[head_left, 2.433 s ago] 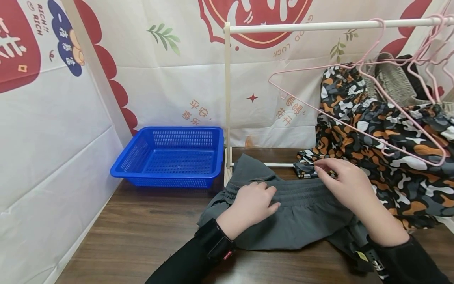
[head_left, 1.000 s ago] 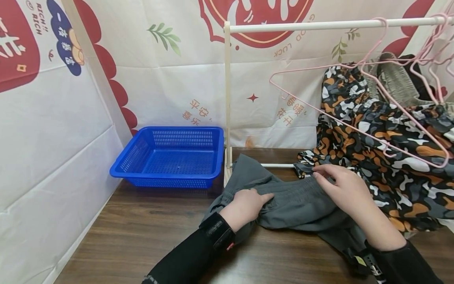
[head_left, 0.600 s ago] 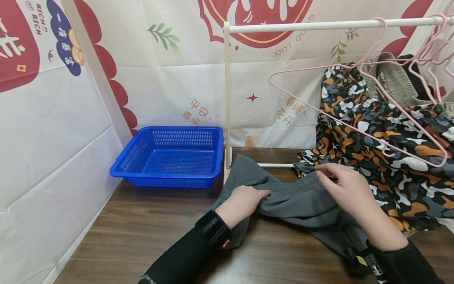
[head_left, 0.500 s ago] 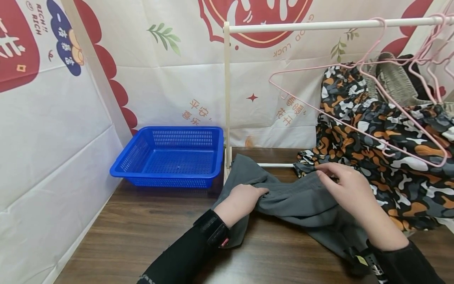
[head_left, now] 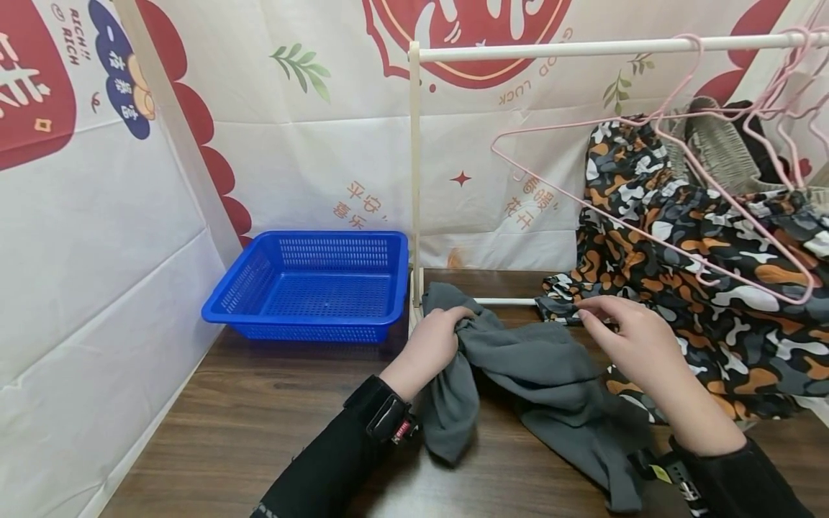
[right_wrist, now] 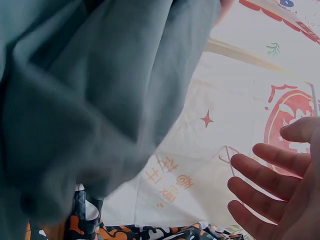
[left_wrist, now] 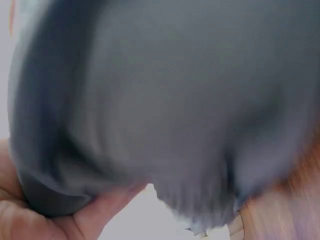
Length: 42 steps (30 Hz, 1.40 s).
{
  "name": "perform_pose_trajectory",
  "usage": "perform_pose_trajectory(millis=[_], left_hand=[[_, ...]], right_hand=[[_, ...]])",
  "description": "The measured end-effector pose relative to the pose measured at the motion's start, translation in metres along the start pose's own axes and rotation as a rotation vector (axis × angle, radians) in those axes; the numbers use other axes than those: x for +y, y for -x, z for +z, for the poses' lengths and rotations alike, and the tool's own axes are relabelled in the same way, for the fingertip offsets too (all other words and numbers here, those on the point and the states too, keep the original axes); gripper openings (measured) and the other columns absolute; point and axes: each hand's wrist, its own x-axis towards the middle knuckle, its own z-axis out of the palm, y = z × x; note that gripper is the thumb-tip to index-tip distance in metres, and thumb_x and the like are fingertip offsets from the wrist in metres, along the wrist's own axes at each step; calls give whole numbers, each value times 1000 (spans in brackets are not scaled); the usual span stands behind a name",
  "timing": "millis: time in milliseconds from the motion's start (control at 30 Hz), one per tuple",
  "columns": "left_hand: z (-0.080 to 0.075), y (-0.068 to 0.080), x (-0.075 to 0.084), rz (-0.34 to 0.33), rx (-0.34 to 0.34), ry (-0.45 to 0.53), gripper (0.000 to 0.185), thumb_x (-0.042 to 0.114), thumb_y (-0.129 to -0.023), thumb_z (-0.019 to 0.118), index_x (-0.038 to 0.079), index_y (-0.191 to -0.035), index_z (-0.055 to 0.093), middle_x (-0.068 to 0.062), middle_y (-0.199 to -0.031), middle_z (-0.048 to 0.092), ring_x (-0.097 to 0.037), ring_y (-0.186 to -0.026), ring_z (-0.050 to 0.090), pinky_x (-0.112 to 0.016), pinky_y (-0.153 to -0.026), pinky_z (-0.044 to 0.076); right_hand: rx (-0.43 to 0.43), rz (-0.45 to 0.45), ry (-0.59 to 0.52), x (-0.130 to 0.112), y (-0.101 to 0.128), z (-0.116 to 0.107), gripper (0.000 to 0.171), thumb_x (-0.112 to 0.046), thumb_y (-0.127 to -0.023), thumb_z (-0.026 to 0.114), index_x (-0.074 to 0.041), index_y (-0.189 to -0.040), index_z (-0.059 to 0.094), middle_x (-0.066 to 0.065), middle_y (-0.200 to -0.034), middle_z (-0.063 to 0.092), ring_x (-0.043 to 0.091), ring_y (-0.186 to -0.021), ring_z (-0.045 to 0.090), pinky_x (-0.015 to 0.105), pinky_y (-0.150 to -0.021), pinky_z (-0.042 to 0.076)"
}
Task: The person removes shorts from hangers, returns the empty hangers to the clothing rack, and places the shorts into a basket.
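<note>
My left hand (head_left: 430, 345) grips grey pants (head_left: 550, 360) with an elastic waistband, bunching the cloth beside the rack's post. Both legs trail toward the table's front, one under the left hand and one toward my right wrist. In the left wrist view, blurred grey cloth (left_wrist: 165, 95) fills most of the picture, and the thumb and fingers (left_wrist: 107, 207) hold its edge. My right hand (head_left: 637, 342) hovers just right of the pants, fingers loosely bent and holding nothing. The right wrist view shows its fingers (right_wrist: 265, 177) spread, apart from the cloth (right_wrist: 115, 95).
A blue basket (head_left: 311, 332) stands left of the rack's upright post (head_left: 415, 165). Pink hangers hang from the white rail (head_left: 550, 50), the nearest hanger (head_left: 700, 50) bare. Camouflage-patterned clothes (head_left: 745, 324) heap at the right. Printed cloth walls (head_left: 311, 158) enclose the wooden table (head_left: 272, 417).
My left hand has gathered the flat-lying pants and pulled them up and left, drawing the waistband away from the right hand. The right hand has barely moved.
</note>
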Motion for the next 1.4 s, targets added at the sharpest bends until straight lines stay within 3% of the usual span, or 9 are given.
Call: perform_pose_trajectory(millis=[100, 300, 433, 533, 633, 800, 1000, 1200, 1400], left_hand=[[-3, -1, -4, -55, 15, 173, 48, -7, -92, 45, 19, -130, 61, -8, -115, 63, -20, -84, 57, -32, -68, 43], [-7, -2, -8, -127, 58, 464, 47, -5, -92, 40, 19, -126, 63, -4, -129, 59, -17, -99, 58, -33, -80, 42], [-11, 0, -8, -176, 92, 641, 47, -4, -93, 38, 23, -120, 65, -3, -131, 56, -20, -99, 57, -35, -77, 42], [-17, 3, -8, -189, 119, 744, 49, -7, -92, 37, 23, -117, 66, -2, -133, 54, -21, -111, 54, -37, -84, 43], [-25, 5, -8, -185, 148, 811, 50, -9, -90, 36, 20, -117, 67, -2, -134, 54, -23, -119, 51, -40, -91, 42], [-39, 10, -6, -184, 204, 832, 49, -6, -89, 38, 21, -116, 68, -2, -135, 54, -24, -120, 51, -41, -92, 44], [-58, 16, -4, -192, 252, 958, 52, -8, -89, 35, 22, -116, 68, -2, -134, 52, -24, -113, 56, -41, -90, 48], [-76, 21, -3, -162, 310, 1001, 50, -8, -90, 36, 20, -118, 67, -4, -126, 56, -23, -109, 58, -41, -90, 48], [-96, 27, -5, -176, 388, 1080, 40, -3, -95, 43, 19, -116, 69, -3, -123, 59, -22, -108, 60, -40, -90, 49]], right_hand=[[-3, 7, 1, 1, 0, 0, 29, -27, -101, 53, -7, -116, 68, 12, -102, 68, 30, -86, 61, 43, -64, 45], [-7, 10, -2, 0, 1, -1, 29, -27, -101, 53, -7, -115, 68, 12, -101, 68, 29, -85, 61, 39, -63, 43], [-14, 5, -9, -2, 0, -1, 31, -29, -101, 52, -6, -116, 67, 13, -103, 68, 31, -88, 61, 44, -65, 45], [-22, 4, -17, -3, 0, 1, 32, -29, -102, 52, -6, -116, 67, 14, -104, 68, 33, -90, 61, 49, -68, 45], [-34, 10, -24, -5, -1, 2, 32, -29, -102, 52, -5, -117, 67, 14, -105, 67, 33, -92, 61, 51, -70, 45], [-52, 12, -30, -9, -3, 6, 33, -32, -102, 51, -7, -116, 67, 12, -104, 68, 31, -90, 62, 49, -70, 48], [-62, -7, -42, -17, -6, 10, 32, -33, -101, 52, -9, -116, 67, 9, -104, 68, 29, -91, 63, 49, -72, 48], [-79, -31, -71, -29, -13, 16, 34, -37, -102, 51, -10, -116, 68, 9, -108, 68, 30, -95, 62, 49, -74, 48], [-74, -51, -98, -42, -21, 19, 33, -36, -101, 51, -11, -113, 69, 7, -105, 68, 28, -94, 61, 47, -76, 47]])
